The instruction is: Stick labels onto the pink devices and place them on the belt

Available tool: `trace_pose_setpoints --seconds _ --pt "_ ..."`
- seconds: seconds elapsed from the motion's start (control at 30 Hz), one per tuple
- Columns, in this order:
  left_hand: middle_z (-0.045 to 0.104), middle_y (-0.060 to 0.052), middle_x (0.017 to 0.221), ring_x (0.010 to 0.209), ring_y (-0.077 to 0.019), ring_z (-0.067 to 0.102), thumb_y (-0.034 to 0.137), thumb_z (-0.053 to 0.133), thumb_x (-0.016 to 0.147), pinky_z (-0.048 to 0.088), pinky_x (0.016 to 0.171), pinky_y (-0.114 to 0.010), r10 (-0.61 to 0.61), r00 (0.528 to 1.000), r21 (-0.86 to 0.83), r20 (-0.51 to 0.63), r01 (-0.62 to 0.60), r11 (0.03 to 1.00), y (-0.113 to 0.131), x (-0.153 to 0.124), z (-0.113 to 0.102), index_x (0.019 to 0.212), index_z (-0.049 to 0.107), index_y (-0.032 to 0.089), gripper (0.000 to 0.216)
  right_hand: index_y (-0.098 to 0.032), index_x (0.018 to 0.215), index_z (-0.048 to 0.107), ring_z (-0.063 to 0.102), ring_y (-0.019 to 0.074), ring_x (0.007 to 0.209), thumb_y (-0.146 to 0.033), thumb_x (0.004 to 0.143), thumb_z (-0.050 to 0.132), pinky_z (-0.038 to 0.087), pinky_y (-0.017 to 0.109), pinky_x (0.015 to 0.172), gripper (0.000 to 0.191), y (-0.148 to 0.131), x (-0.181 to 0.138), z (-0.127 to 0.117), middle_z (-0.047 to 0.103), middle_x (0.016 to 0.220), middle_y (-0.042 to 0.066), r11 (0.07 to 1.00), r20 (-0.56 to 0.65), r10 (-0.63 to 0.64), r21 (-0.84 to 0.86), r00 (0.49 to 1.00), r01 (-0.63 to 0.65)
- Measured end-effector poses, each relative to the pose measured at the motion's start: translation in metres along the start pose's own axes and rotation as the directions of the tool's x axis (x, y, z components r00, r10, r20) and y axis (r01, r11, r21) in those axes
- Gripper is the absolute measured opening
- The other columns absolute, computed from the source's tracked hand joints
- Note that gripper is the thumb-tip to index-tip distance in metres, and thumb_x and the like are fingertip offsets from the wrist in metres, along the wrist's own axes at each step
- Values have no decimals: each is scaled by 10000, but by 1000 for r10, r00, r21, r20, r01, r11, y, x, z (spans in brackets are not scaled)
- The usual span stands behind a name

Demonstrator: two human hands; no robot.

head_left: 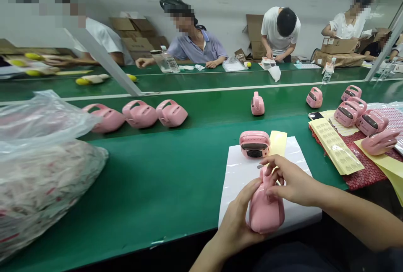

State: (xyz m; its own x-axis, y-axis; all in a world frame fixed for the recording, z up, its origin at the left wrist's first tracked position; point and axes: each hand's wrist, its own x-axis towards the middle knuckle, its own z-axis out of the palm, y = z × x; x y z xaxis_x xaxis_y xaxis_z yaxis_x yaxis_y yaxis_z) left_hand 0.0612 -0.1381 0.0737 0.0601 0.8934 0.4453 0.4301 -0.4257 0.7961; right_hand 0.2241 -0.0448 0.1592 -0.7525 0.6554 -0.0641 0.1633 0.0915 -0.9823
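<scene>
My left hand [237, 217] is wrapped round the left side and underside of a pink handled device [266, 215], which looks like a small portable speaker. It is tilted with its handle upward, over a white sheet [231, 179]. My right hand [291, 181] is above its handle, fingers curled, with a small greyish round sticker [260, 166] at the index fingertip. The thumb is close to the device; whether it touches is unclear. Just beyond stands another pink speaker [255, 145] with a dark front panel, beside a yellow backing strip [278, 142].
Several pink devices [171, 113] line the green table's left; others [349, 111] sit on the right near yellow sticker sheets [336, 146] and a phone [315, 116]. A large plastic bag [47, 188] fills the left side. Co-workers [198, 45] sit and stand across the line.
</scene>
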Motion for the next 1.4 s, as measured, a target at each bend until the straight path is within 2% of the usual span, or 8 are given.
trace_pose_setpoints --seconds 0.13,0.5,0.8,1.0,1.13,1.27,1.33,1.4 --pt "474 -125 1322 1147 -309 511 253 759 583 451 932 -447 84 995 182 62 -94 979 -2 -1 -1 1358 231 287 938 -218 1008 466 519 92 672 -17 611 597 441 274 656 464 0 0 3 457 903 -14 999 -55 34 6 998 -34" --pt "463 -138 1325 1151 -313 509 290 745 623 461 928 -438 140 988 228 70 -152 962 4 3 -2 1366 200 288 921 -208 896 464 499 122 700 -92 651 565 426 291 656 288 13 -4 10 466 862 -2 994 -169 -96 -64 981 87" --pt "489 -136 1301 1120 -309 536 297 747 618 484 902 -432 118 990 223 75 -132 966 5 4 -3 1362 187 287 931 -221 791 399 520 110 580 -117 668 529 436 263 541 207 20 -2 11 463 715 -45 985 -134 -170 -16 976 170" --pt "494 -129 1295 1094 -304 554 277 766 589 491 888 -424 95 993 186 72 -107 977 2 3 -1 1354 213 294 944 -222 810 396 553 115 590 -124 692 541 461 273 564 210 26 -1 10 486 724 -39 979 -92 -204 -32 975 202" --pt "507 -130 1272 1084 -306 559 312 755 596 496 875 -425 142 990 155 -9 -139 978 -4 2 3 1360 236 280 925 -224 980 427 593 141 694 -125 774 505 488 305 655 241 33 -2 7 567 764 -7 910 -71 -390 -180 918 373" --pt "485 -124 1269 1127 -305 521 332 761 613 489 882 -414 181 983 156 14 -181 971 -1 3 5 1357 263 307 895 -227 1221 348 542 184 1072 -131 859 407 455 368 852 379 48 6 -3 547 1150 117 815 -127 -560 -260 819 517" --pt "447 -120 1283 1147 -301 500 340 765 614 491 875 -386 237 970 137 48 -241 961 -1 2 7 1337 313 323 854 -223 1268 303 455 213 1197 -152 842 449 423 394 902 456 58 13 -10 443 1302 148 850 -102 -506 -229 856 475" --pt "422 -120 1282 1137 -304 502 381 773 591 500 851 -365 271 962 115 48 -274 955 -3 -1 9 1325 346 324 851 -216 1289 275 517 208 1124 -153 820 477 434 388 874 514 68 20 -16 502 1245 139 923 8 -350 -166 937 346"
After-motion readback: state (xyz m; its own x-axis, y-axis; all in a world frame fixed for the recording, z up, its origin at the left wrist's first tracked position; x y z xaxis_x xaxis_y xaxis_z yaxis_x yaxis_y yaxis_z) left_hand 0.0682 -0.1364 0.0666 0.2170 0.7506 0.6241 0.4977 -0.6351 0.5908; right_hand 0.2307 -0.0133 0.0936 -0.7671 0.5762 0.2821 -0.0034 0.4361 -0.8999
